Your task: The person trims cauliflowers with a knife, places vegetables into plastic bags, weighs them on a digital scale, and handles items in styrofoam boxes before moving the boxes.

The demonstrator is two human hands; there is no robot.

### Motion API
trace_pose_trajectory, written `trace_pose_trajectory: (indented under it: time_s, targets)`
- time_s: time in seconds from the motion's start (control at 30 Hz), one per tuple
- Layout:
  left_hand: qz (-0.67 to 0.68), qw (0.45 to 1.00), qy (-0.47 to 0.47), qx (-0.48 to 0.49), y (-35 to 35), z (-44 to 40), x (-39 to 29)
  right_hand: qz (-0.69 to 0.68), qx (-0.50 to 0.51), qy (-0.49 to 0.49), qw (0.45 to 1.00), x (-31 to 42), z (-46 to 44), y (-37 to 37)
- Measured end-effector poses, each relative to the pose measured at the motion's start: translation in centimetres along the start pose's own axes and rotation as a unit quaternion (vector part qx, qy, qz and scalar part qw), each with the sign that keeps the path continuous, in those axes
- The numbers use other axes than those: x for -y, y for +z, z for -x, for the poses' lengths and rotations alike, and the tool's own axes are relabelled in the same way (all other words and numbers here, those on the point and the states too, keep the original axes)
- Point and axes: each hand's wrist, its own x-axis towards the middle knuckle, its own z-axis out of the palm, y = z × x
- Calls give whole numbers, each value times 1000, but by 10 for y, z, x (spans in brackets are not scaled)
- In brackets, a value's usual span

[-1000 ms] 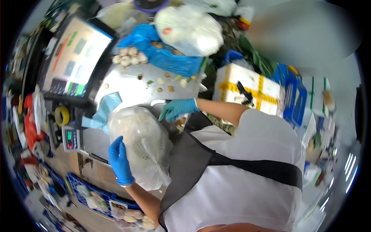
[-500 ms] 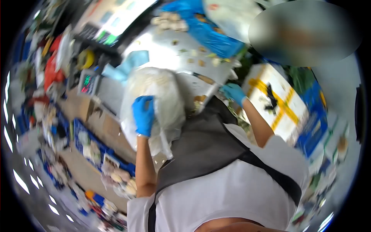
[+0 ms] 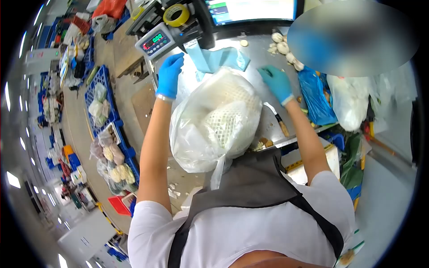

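floor [image 3: 78, 134]: tan | worktop [image 3: 259, 51]: shiny metal | lights [image 3: 13, 179]: white, left | wall [image 3: 393, 192]: grey, right

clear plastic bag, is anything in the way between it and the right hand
Nothing visible stands between the right hand and the clear plastic bag; bare metal tabletop shows in the gap. The knife lies beside it, nearer the person's body, and the pale blue cloth lies beyond the bag.

Monitor [image 3: 252, 10]: cut off by top edge.
Oval patch [image 3: 353, 38], upper right: blurred; whatever lies behind cannot be told.
Plastic bag [image 3: 190, 149]: contents clouded by film, latticed, unidentifiable.
White box [image 3: 331, 161]: partly hidden behind right arm [image 3: 308, 138].
Brown bits [image 3: 268, 143]: too small to tell.
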Motion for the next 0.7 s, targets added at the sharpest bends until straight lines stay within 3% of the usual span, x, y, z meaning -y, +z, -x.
trace_pose_trajectory:
  time_s: [0.13, 0.23, 0.37, 0.47, 0.53, 0.57, 0.63, 0.7]
  targets:
    - [34, 983, -182, -17, -10, -89, 89, 76, 76, -196, 975, 63, -108, 79]
    - [60, 980, -189, 3, 1, -114, 112, 173, 83, -287, 939, 95, -166, 138]
    - [125, 978, -160, 52, 8, -131, 118, 316, 102, -344, 878, 115, -205, 185]
    - [222, 969, -96, 48, 10, -142, 135, 363, 112, -383, 842, 112, -215, 200]
    - [207, 974, -70, 56, 10, -147, 142, 379, 87, -428, 815, 104, -222, 206]
    - [202, 976, -59, 58, 10, -146, 140, 371, 95, -432, 816, 104, -226, 207]
    - [161, 985, 1, 65, 11, -141, 135, 332, 186, -309, 872, 102, -235, 212]
    - [141, 985, 27, 98, 4, -144, 149, 410, 130, -342, 836, 131, -234, 202]
